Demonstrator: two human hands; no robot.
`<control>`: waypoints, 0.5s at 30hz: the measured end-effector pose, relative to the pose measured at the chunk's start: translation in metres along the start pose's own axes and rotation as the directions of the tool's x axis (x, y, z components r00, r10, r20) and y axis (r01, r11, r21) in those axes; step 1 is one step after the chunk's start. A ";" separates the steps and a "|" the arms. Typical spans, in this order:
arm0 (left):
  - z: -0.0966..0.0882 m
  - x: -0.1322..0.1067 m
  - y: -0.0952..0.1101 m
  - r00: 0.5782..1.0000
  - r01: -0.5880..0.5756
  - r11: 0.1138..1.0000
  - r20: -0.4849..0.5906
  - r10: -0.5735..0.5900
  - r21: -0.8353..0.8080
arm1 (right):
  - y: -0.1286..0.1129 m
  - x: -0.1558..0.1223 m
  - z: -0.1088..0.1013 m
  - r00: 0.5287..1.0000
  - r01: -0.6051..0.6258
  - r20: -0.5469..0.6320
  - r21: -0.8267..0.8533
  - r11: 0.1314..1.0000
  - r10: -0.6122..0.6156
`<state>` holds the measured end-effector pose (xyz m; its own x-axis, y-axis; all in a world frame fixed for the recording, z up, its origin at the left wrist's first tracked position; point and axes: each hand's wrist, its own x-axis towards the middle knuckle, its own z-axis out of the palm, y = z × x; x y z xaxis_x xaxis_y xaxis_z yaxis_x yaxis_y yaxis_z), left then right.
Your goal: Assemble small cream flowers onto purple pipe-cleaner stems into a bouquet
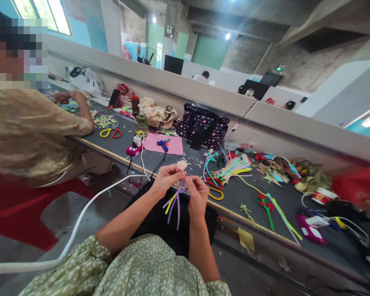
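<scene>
Over my lap, by the table's front edge, both my hands meet at a small craft figure of pipe cleaners (173, 206). Its cream-coloured top (181, 165) pokes up above my fingers, and lilac and yellow strands hang down below them. My left hand (166, 179) pinches it just under the cream top. Against its right side, my right hand (197, 193) has thumb and fingers closed on the pipe cleaners at the upper end of the strands. My fingertips hide the join.
On the dark table (185, 162) lie a blue glue gun (163, 144) on pink paper (177, 147), yellow-and-red-handled scissors (216, 193), a pipe-cleaner bundle (234, 169) and a patterned bag (200, 123). A white cable (89, 205) crosses at left. A co-worker (33, 131) sits left.
</scene>
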<state>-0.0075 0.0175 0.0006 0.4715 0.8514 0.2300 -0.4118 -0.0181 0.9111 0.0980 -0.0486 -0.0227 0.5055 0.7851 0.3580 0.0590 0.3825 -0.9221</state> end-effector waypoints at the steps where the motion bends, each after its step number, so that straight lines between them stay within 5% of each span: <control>1: 0.000 0.000 0.000 1.000 -0.018 1.000 -0.004 0.018 0.005 | 0.001 0.001 0.000 0.998 -0.061 0.019 0.102 0.993 0.060; 5: 0.000 0.000 -0.001 0.995 -0.102 0.992 0.010 0.102 0.071 | 0.003 0.005 0.002 0.959 -0.283 0.130 0.356 0.891 0.252; 9: 0.000 0.000 -0.001 0.986 -0.164 0.979 0.044 0.159 0.122 | 0.006 0.006 0.003 0.909 -0.412 0.251 0.425 0.806 0.332; 15: 0.000 0.002 -0.002 0.995 -0.088 0.993 0.045 0.085 0.083 | 0.003 0.001 0.007 0.978 -0.210 0.087 0.339 0.917 0.192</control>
<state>-0.0059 0.0193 -0.0012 0.4698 0.8221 0.3217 -0.3857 -0.1366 0.9124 0.0931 -0.0432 -0.0244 0.4303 0.8833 0.1861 -0.3441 0.3511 -0.8708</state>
